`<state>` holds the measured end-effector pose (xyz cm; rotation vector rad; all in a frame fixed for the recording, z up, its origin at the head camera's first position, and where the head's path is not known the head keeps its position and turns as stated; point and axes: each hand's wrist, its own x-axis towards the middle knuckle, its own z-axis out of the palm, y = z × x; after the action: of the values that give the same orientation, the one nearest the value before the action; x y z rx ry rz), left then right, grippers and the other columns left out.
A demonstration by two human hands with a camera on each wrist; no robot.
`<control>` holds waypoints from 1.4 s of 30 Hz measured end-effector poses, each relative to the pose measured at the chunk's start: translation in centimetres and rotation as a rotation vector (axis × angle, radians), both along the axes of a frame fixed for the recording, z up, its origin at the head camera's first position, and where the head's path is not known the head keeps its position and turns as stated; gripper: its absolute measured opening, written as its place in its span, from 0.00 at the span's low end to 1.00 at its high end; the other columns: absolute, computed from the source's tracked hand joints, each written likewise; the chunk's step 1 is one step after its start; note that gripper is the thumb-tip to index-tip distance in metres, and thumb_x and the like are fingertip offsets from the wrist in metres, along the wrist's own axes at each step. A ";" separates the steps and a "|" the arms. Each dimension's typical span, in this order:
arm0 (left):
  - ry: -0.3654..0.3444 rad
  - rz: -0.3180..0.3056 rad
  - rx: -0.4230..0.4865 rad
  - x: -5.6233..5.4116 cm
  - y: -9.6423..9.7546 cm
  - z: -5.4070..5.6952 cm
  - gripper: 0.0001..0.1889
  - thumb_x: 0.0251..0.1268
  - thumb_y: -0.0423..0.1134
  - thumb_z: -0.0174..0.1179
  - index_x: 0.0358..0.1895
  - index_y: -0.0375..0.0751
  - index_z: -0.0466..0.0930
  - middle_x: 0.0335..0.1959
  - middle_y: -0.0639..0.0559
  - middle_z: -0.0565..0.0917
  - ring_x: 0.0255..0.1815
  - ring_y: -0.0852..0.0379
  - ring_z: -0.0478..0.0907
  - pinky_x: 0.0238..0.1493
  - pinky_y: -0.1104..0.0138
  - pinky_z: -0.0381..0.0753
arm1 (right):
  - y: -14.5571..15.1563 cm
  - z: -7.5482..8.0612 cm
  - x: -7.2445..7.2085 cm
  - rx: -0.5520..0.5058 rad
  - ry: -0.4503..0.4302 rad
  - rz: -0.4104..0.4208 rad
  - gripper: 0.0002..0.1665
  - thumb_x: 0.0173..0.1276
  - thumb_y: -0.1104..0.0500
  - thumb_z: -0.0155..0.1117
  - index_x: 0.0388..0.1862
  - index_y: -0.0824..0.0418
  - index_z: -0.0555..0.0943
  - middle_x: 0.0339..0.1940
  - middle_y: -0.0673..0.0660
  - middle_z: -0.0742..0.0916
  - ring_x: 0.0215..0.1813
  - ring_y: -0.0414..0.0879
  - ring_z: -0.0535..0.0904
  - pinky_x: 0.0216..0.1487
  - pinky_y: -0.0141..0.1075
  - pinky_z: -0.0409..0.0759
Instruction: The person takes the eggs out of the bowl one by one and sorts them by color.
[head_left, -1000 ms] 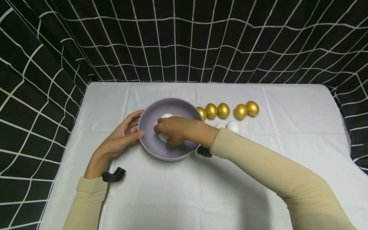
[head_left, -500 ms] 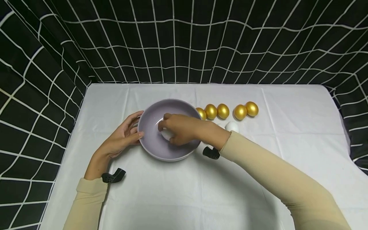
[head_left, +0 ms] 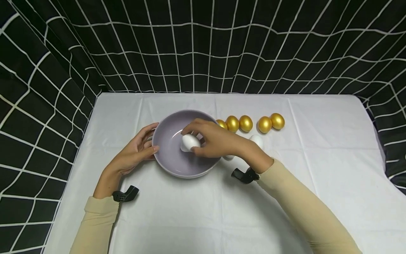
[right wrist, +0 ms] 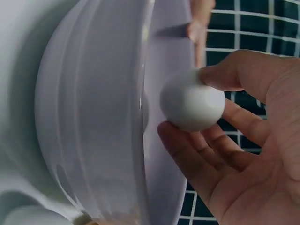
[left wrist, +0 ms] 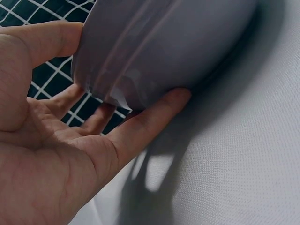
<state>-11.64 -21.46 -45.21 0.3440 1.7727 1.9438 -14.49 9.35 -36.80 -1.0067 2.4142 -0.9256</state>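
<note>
In the head view a lavender bowl (head_left: 165,158) stands on the white-covered table. My right hand (head_left: 219,139) reaches over its right rim and pinches a white egg (head_left: 191,141) between thumb and fingers. The right wrist view shows this egg (right wrist: 199,105) above the bowl's rim, with the thumb on one side and fingertips on the other. My left hand (head_left: 136,148) holds the bowl's left side, thumb at the rim. From the left wrist, the other fingers (left wrist: 159,117) lie along the bowl's outer wall.
Several gold eggs (head_left: 245,123) lie in a row right of the bowl, two of them (head_left: 264,124) slightly apart. A white egg (head_left: 256,141) sits nearer, and another (head_left: 228,157) is mostly hidden under my right wrist. Black cloth with white grid lines (head_left: 206,46) surrounds the table.
My right hand has shifted right within the bowl and turned, so the white egg between its fingers now shows more fully. My left hand has kept its place on the bowl.
</note>
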 end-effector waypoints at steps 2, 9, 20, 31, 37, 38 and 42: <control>-0.001 0.002 0.001 0.0 0.1 0.0 0.42 0.76 0.25 0.56 0.86 0.49 0.47 0.83 0.41 0.58 0.71 0.59 0.75 0.57 0.59 0.89 | 0.5 -0.3 0.2 -0.070 -0.036 -0.040 0.29 0.66 0.64 0.70 0.67 0.61 0.80 0.63 0.58 0.82 0.60 0.50 0.82 0.57 0.40 0.89; 0.001 -0.001 -0.003 0.0 0.1 0.0 0.42 0.75 0.25 0.57 0.86 0.49 0.47 0.82 0.40 0.58 0.71 0.58 0.75 0.56 0.59 0.89 | 2.8 -1.4 1.5 -0.249 -0.102 -0.176 0.29 0.68 0.64 0.72 0.68 0.57 0.79 0.64 0.55 0.81 0.64 0.51 0.82 0.59 0.40 0.89; -0.008 0.001 -0.012 0.2 0.2 0.0 0.42 0.76 0.26 0.57 0.86 0.51 0.48 0.82 0.43 0.59 0.72 0.57 0.75 0.56 0.59 0.89 | 7.4 -1.9 3.2 -0.474 -0.173 -0.439 0.30 0.68 0.68 0.73 0.69 0.59 0.78 0.66 0.57 0.81 0.63 0.51 0.82 0.61 0.34 0.86; 0.003 -0.008 -0.011 0.0 0.4 0.0 0.41 0.76 0.26 0.57 0.86 0.51 0.48 0.82 0.43 0.59 0.72 0.57 0.75 0.57 0.60 0.88 | 12.0 -3.8 4.6 -0.600 -0.130 -0.589 0.31 0.69 0.74 0.67 0.71 0.71 0.74 0.68 0.52 0.79 0.64 0.41 0.80 0.55 0.24 0.85; 0.002 -0.011 -0.014 0.0 0.5 -0.2 0.41 0.76 0.26 0.57 0.85 0.50 0.49 0.81 0.43 0.59 0.72 0.58 0.75 0.57 0.59 0.88 | 14.4 -3.7 4.6 -0.507 -0.031 -0.654 0.29 0.70 0.71 0.69 0.69 0.67 0.76 0.65 0.52 0.80 0.62 0.36 0.81 0.55 0.24 0.85; 0.006 -0.011 -0.018 0.1 0.4 -0.3 0.41 0.77 0.27 0.57 0.86 0.50 0.48 0.81 0.43 0.59 0.72 0.59 0.74 0.57 0.60 0.88 | 14.7 -3.6 4.6 -0.504 -0.028 -0.667 0.28 0.70 0.71 0.69 0.69 0.67 0.76 0.64 0.52 0.80 0.62 0.36 0.81 0.54 0.24 0.85; 0.005 0.003 -0.019 0.1 0.2 -0.3 0.41 0.76 0.26 0.57 0.85 0.50 0.49 0.80 0.43 0.60 0.71 0.60 0.75 0.57 0.60 0.89 | 16.0 -3.4 4.6 -0.514 -0.030 -0.705 0.29 0.70 0.72 0.68 0.70 0.68 0.76 0.65 0.49 0.78 0.63 0.36 0.80 0.54 0.23 0.85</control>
<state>-11.51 -21.23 -45.54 0.3402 1.7949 1.9283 -9.86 25.33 -40.22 -0.2297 2.5913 -1.8417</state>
